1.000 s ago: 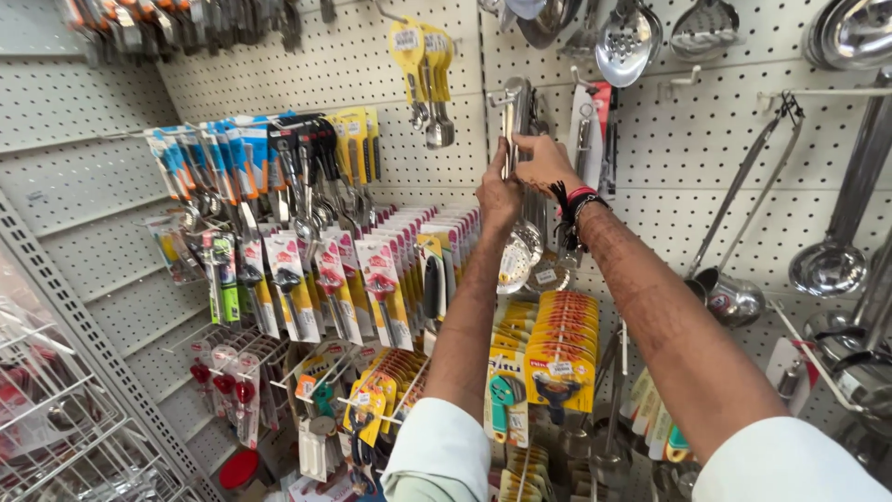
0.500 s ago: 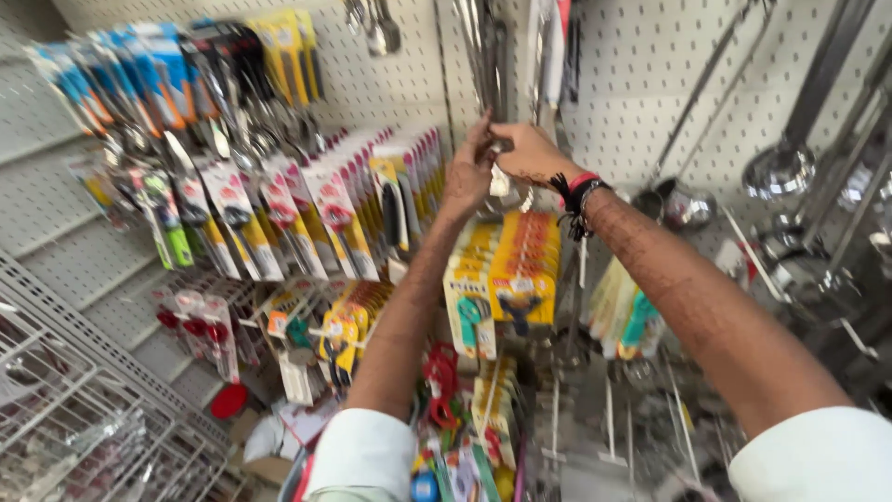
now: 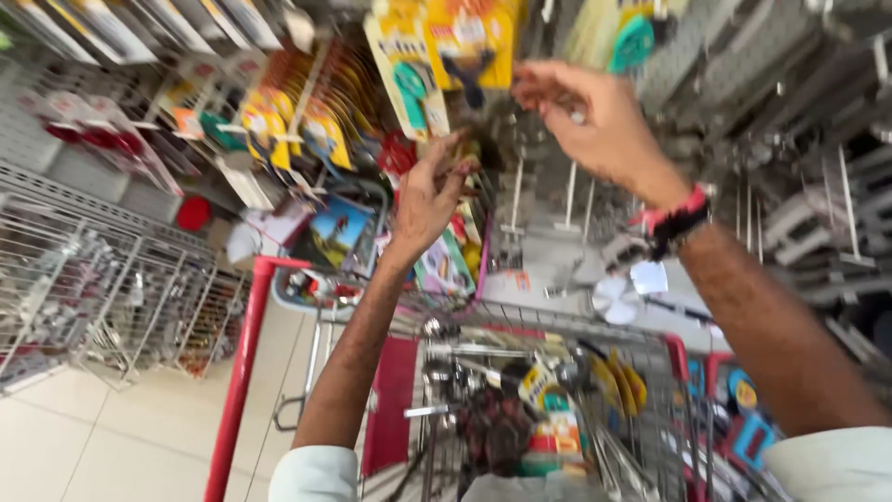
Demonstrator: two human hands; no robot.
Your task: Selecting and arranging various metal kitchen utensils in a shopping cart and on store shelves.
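A: Hands first. What do they show?

B: Both are raised in front of the pegboard wall. The right hand has its fingers curled and pinched together near a blurred yellow carded pack hanging from the wall. Motion blur hides what, if anything, sits between the fingertips, so I cannot tell whether it grips something.

A: And the left?

B: The left hand is lower and just beside the right, palm turned toward the wall, fingers loosely spread and half bent. Something dark and smeared lies at its fingertips; I cannot tell if it holds it.

A: What is on the right wrist?

B: A red and black wristband. Both arms end in white sleeves at the bottom edge of the view.

A: Around the hands?

B: More yellow carded kitchen tools hang to the left of the left hand. Below both arms stands a wire shopping cart with red trim, and metal ladles and spoons lie inside it with yellow carded items. A wire basket rack stands at the left on the pale tiled floor.
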